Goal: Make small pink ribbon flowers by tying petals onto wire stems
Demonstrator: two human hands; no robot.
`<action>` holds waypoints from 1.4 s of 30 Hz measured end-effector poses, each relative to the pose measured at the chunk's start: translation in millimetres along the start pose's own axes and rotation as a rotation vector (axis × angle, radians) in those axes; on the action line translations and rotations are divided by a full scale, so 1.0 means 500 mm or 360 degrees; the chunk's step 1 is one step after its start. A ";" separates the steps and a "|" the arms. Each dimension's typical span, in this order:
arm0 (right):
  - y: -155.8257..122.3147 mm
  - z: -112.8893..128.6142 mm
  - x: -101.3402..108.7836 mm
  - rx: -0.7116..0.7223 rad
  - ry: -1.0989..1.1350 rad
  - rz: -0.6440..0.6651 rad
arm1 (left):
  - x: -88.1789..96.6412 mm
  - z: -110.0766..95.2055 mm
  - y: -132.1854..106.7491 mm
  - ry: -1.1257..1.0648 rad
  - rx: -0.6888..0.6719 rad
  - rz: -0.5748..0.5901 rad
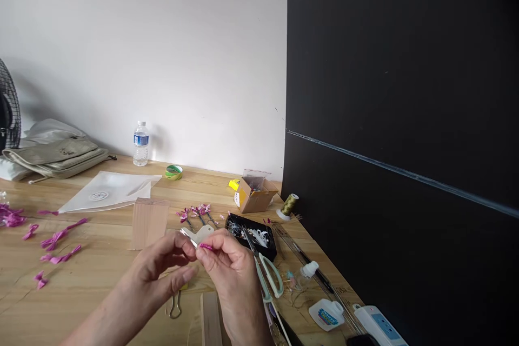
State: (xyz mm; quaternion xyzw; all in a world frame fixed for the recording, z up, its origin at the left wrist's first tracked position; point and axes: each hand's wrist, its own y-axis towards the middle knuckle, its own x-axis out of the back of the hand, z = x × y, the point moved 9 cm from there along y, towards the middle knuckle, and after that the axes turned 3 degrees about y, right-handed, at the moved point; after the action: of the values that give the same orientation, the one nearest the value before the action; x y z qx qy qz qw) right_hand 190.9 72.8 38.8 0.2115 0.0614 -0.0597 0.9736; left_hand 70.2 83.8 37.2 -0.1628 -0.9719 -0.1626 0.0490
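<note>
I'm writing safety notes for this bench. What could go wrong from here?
The scissors lie close beside the right hand, so a sideways move could knock them. The small magenta piece pinched in that hand shows only a little of itself, and might slip. If dropped towards the cluttered black tray, it could be awkward to pick out.

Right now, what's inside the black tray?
Inside the black tray are white strips and small pieces too tiny to identify. Scissors cross it; the right hand covers its near-left part, so contents there can't be seen.
</note>
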 end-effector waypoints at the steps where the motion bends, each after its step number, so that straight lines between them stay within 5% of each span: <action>1: -0.002 -0.001 -0.006 -0.0002 0.0022 0.0004 | -0.007 0.011 0.001 -0.0083 0.0023 0.0012; 6: -0.004 -0.016 -0.017 -0.0031 0.0121 0.0015 | -0.001 0.055 0.008 -0.0275 0.0210 -0.0055; 12: -0.003 -0.027 -0.017 -0.0043 0.0110 0.0007 | 0.003 0.048 0.003 -0.0269 0.0355 -0.0054; 32: 0.006 -0.014 0.039 -0.0124 0.0056 -0.0226 | 0.006 0.044 0.003 -0.0102 0.0257 -0.0181; 42: 0.002 -0.039 -0.014 -0.0294 -0.0103 0.0219 | 0.026 -0.004 0.000 0.0322 -0.0282 -0.0315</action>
State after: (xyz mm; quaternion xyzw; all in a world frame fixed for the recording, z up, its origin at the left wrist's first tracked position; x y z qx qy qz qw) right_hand 182.4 82.5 22.7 0.1225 0.0207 0.0065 0.9922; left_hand 57.9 87.0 41.0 -0.0528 -0.9552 -0.2672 0.1159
